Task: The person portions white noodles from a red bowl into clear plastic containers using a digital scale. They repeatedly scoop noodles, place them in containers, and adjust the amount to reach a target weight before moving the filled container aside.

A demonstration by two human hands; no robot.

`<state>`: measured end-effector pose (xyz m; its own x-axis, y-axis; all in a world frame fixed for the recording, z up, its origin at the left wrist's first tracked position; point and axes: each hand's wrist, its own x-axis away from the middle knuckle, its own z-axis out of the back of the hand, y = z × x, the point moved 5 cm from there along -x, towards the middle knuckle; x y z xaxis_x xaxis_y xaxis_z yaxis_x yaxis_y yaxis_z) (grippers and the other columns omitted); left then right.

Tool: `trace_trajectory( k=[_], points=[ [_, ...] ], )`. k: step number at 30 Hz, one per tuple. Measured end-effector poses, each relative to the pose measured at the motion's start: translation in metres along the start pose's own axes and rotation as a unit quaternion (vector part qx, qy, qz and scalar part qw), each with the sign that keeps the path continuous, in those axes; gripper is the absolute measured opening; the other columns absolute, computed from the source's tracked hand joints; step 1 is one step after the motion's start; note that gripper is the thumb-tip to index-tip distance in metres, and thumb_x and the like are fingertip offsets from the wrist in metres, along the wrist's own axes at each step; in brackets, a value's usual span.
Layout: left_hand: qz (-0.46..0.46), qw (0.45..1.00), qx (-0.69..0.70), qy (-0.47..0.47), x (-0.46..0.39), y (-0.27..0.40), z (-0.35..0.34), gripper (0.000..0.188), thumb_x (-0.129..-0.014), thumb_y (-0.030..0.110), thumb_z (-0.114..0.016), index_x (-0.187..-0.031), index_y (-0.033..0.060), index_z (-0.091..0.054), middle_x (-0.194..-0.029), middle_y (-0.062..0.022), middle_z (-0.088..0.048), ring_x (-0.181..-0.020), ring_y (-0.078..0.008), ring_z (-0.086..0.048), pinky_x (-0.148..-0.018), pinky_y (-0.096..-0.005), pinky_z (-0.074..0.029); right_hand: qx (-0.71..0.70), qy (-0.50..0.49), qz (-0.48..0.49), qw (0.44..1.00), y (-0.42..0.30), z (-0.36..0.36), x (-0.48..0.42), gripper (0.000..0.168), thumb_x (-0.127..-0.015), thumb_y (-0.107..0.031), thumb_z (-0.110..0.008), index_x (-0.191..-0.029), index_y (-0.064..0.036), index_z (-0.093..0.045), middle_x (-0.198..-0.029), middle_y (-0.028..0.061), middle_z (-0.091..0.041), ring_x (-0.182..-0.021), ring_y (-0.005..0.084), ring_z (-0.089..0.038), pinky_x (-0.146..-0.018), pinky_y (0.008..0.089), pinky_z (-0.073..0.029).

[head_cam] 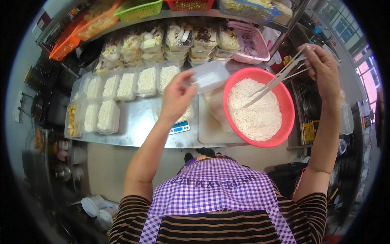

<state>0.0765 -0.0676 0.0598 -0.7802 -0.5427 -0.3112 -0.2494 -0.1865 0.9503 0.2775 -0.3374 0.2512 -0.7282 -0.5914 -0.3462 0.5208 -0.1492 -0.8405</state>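
In my right hand I hold pale, long-armed tongs, raised at the right. Their tips reach down to the white noodles filling a red plastic colander. My left hand is slightly blurred, with thumb and fingers apart. It hovers over a clear tub of noodles on a small digital scale, hiding much of both. Beside its fingertips an empty clear plastic container lies tilted; whether they touch it I cannot tell.
Several noodle-filled tubs stand in rows at the left, beside a tub of yellow pieces. Stacked tubs of mixed ingredients and a pink basket line the back. A shelf with baskets overhangs them. A cutting board lies partly under the colander.
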Motion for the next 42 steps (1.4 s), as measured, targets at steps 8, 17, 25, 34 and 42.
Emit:
trace_trajectory(
  k=[8,17,25,34,42],
  points=[
    [-0.157,0.964,-0.135,-0.170,-0.064,0.094,-0.179,0.041,-0.079,0.026,-0.074,-0.112,0.0048,-0.063,-0.071,-0.0046,-0.060,-0.061,-0.0093,-0.053,-0.058,-0.0270,-0.045,0.025,-0.022,0.043,0.998,-0.021,-0.007,-0.009,0.023,-0.091,-0.023,-0.063,-0.090,-0.001,-0.068,-0.063,-0.0050,-0.051,-0.049,-0.0012,-0.039,-0.043,0.0160,-0.027],
    [-0.074,0.960,-0.178,-0.203,-0.057,0.050,-0.152,0.018,-0.088,0.019,-0.065,-0.091,0.0016,-0.065,-0.066,-0.0021,-0.058,-0.060,-0.0065,-0.051,-0.056,-0.0253,-0.041,0.005,0.042,0.117,0.992,-0.085,-0.024,-0.028,0.020,-0.094,-0.022,-0.060,-0.089,-0.004,-0.066,-0.062,-0.0041,-0.056,-0.048,0.0003,-0.045,-0.040,0.0144,-0.033],
    [0.066,0.985,-0.135,-0.081,-0.029,0.020,-0.005,0.014,-0.091,0.017,-0.060,-0.093,0.0039,-0.064,-0.071,0.0022,-0.060,-0.059,-0.0040,-0.048,-0.053,-0.0206,-0.039,-0.209,0.008,0.207,0.956,-0.112,-0.083,-0.034,0.019,-0.094,-0.021,-0.059,-0.089,-0.004,-0.065,-0.065,-0.0015,-0.058,-0.045,0.0003,-0.047,-0.038,0.0120,-0.032],
    [0.181,0.959,-0.217,-0.039,0.026,-0.075,0.089,0.020,-0.087,0.020,-0.062,-0.089,0.0002,-0.064,-0.071,-0.0066,-0.066,-0.065,-0.0127,-0.061,-0.062,-0.0284,-0.047,-0.031,-0.287,0.088,0.953,0.005,-0.272,-0.016,0.016,-0.090,-0.014,-0.060,-0.100,-0.004,-0.069,-0.071,-0.0008,-0.061,-0.057,0.0048,-0.054,-0.049,0.0215,-0.046],
    [0.098,0.974,-0.203,-0.027,0.017,0.004,0.093,0.015,-0.091,0.016,-0.062,-0.093,0.0012,-0.064,-0.071,0.0040,-0.058,-0.063,-0.0019,-0.051,-0.055,-0.0191,-0.041,0.002,-0.333,-0.045,0.942,0.060,-0.335,0.015,0.018,-0.088,-0.013,-0.063,-0.098,0.000,-0.070,-0.066,0.0019,-0.061,-0.055,0.0067,-0.054,-0.048,0.0240,-0.045]
  ],
)
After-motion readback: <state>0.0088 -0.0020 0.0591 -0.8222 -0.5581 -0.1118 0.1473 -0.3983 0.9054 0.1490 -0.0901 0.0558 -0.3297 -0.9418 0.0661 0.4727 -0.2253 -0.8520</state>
